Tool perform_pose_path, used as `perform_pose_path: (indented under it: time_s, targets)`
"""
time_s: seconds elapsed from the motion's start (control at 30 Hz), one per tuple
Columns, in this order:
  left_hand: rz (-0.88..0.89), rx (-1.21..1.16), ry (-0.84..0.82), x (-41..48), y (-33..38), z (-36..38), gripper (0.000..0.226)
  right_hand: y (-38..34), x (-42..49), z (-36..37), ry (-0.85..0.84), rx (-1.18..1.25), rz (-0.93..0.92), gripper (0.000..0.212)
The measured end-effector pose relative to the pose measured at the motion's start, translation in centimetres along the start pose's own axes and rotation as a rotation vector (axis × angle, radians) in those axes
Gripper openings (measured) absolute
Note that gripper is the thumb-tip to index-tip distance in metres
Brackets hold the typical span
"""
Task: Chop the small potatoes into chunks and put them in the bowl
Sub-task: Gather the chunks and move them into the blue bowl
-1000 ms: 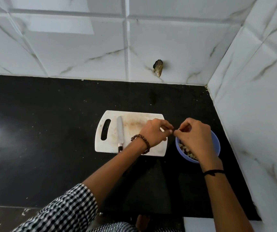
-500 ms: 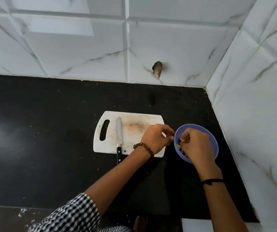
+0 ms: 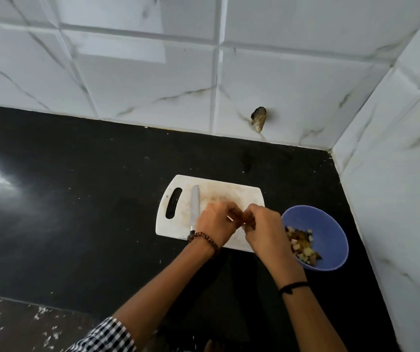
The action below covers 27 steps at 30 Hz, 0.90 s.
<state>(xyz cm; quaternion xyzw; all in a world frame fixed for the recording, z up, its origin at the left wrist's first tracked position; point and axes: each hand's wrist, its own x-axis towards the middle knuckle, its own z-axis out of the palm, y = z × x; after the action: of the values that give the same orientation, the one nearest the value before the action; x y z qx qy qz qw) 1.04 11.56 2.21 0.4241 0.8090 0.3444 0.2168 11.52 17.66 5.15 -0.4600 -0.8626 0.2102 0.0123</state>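
Many potato chunks lie in the bowl right of the curled fingers.

You're clearly in a home kitchen corner here: white marble-look wall tiles, black stone desk, a cutting board with a knife, and a blue bowl of potato chunks.

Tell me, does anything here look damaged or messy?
Yes. The wall tile behind the cutting board has a broken, dark hole. Pale scraps lie scattered at the lower left, and the board's surface is stained brown.
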Motion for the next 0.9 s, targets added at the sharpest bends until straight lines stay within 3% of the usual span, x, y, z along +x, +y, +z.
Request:
perform_pose_path:
  time_s: [0.23, 0.43, 0.67, 0.9]
  targets:
    - [-0.257, 0.152, 0.077, -1.9, -3.7, -2.7, 0.022, -2.3, 0.0, 3.2, -0.076, 0.112, -0.090, 0.020]
    - [-0.397, 0.160, 0.148, -4.2, -6.5, -4.3, 0.017, -4.8, -0.4, 5.6, -0.209, 0.120, -0.127, 0.031]
    - [-0.449, 0.147, 0.183, -5.3, -7.8, -5.3, 0.017, -6.8, -0.8, 7.9, -0.257, 0.106, -0.109, 0.057]
    - [-0.399, 0.141, 0.104, -5.0, -8.7, -5.9, 0.018, -5.9, -0.8, 7.7, -0.208, 0.302, 0.061, 0.044]
